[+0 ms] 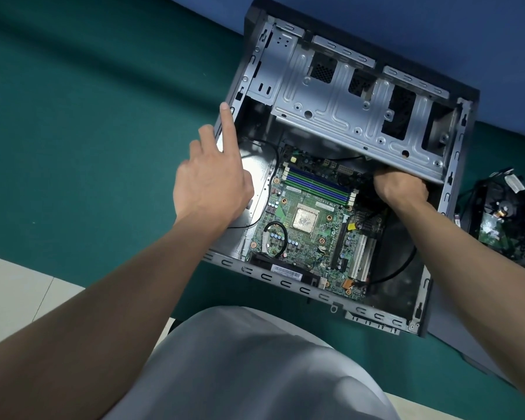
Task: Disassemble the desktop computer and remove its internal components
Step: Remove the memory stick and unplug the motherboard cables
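Black-and-silver steel desktop computer case (282, 282) lies on its side on the green mat (88, 131), open face up. The green motherboard (303, 247) is still seated in the near half. The silver stamped-metal drive cage (346, 107) spans the far half.

Left hand (212, 183): rests at the left wall of the case with the index finger straight along the rim. It holds nothing and looks like a brace.

Right hand (400, 186): reaches in at the right, knuckles up, fingers curled and tucked under the near edge of the cage. The cage hides the fingertips, so I cannot tell what they hold, if anything.

A pile of removed black parts and wiring (497, 213) sits on the mat just right of the case.

Risks, as judged:
- A blind pull under the cage could strain a connector or its socket if a latch is not released.
- The cage's sheet-metal edge lies right over the right-hand knuckles, so a sudden release could scrape them.
- The bare square silver processor (305, 220) and the blue-and-green memory slots (319, 184) lie exposed just left of the right hand, where a slip could strike them.
- The thin black cable (402, 268) curving along the right near side could snag the forearm.
- The case could slide on the mat if the left hand lifts.

Writing: a white barcode sticker (287, 271) sits on the black part at the near edge, and there are small white labels on the board. All of it is too small to read, and no brand is legible.
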A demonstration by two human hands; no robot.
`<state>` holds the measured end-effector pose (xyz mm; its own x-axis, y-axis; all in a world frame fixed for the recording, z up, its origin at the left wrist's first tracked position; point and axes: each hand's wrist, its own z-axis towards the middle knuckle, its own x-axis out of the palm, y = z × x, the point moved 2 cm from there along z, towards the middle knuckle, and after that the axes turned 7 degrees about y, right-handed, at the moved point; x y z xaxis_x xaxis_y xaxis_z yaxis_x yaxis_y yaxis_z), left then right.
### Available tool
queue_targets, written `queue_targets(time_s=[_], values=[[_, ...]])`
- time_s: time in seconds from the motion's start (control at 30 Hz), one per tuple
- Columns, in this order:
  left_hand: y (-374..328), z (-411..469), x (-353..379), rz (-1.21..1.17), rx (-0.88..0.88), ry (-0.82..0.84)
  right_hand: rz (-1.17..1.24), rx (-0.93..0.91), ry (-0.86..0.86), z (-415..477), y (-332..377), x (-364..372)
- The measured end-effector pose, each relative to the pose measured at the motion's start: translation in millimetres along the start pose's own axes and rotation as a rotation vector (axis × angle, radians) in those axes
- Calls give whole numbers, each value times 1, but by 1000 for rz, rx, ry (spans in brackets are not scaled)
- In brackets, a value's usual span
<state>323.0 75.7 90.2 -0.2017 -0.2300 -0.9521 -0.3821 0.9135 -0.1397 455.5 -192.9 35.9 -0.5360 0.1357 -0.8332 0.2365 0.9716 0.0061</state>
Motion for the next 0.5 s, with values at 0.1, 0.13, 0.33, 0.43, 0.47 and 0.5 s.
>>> queue_targets(time_s=[0.1, 0.13, 0.33, 0.43, 0.47, 0.5], values=[[0, 0, 0, 4, -1, -1, -16, 34, -10, -3, -1, 1], [0, 0, 1, 7, 0, -2, -21, 39, -4, -2, 0, 1], [0, 0, 1, 18, -2, -6, -3, 26, 15, 2, 1, 1], [0, 0, 2, 22, -3, -5, -17, 57, -3, 0, -2, 1], [0, 0, 2, 23, -3, -6, -24, 59, 3, 0, -2, 2], [0, 0, 2, 23, -4, -6, -29, 58, 14, 1, -1, 2]])
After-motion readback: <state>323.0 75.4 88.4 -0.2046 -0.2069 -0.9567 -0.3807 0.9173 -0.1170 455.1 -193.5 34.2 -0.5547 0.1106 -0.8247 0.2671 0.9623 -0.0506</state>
